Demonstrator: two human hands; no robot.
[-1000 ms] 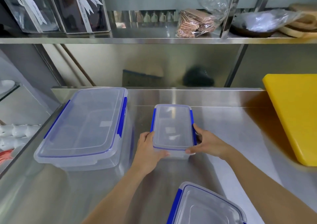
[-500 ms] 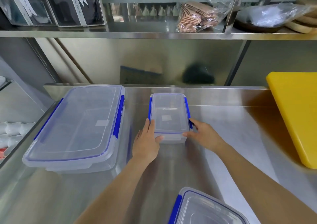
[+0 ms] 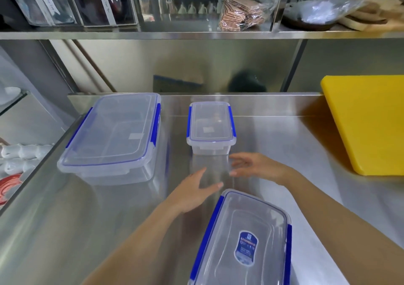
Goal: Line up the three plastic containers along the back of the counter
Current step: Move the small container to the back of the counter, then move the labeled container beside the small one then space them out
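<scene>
Steel counter (image 3: 273,145): large container (image 3: 113,131) and small container (image 3: 211,125) sit at the back; third container (image 3: 242,241) waits near the front, both hands (image 3: 192,192) (image 3: 253,166) spread, empty.

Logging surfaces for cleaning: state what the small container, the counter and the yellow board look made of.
Small container: clear glossy plastic, see-through, blue clips. Counter: brushed stainless steel, by its streaky reflections. Yellow board: probably matte plastic, uniform and opaque.
</scene>
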